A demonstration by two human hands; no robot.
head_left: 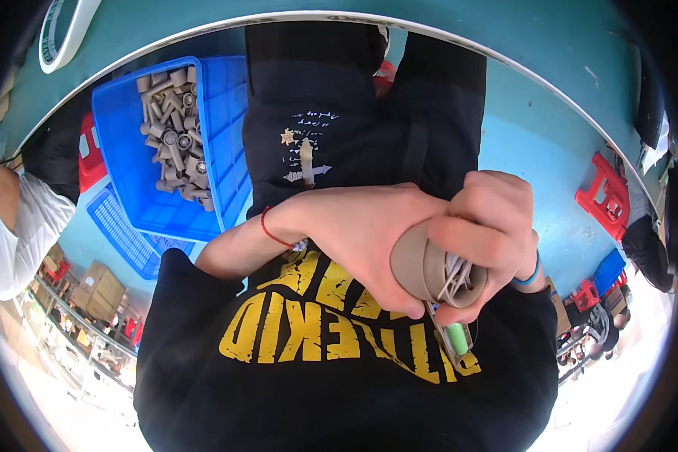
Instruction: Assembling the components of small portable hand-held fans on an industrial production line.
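Note:
A taupe plastic pipe fitting (410, 265), short and round with a wide rim, is held before my chest. My left hand (346, 226), a red string round its wrist, comes from the left and wraps the fitting's closed-looking side. My right hand (493, 218), with a blue band at the wrist, is closed over the open end, fingers at the upper rim and thumb at the lower. Thin pale strips (457, 273) show inside the opening. Below the right thumb sticks out a narrow metal-edged piece with a green cylinder (457, 339); which hand bears it is hidden.
To the left stands a blue crate (226, 143) with many taupe pipe fittings (175, 139) inside; a blue slatted basket (120, 233) lies under it. A white-edged table (309, 15) curves across the top. Red stools (606, 197) and a person in white (30, 233) are at the sides.

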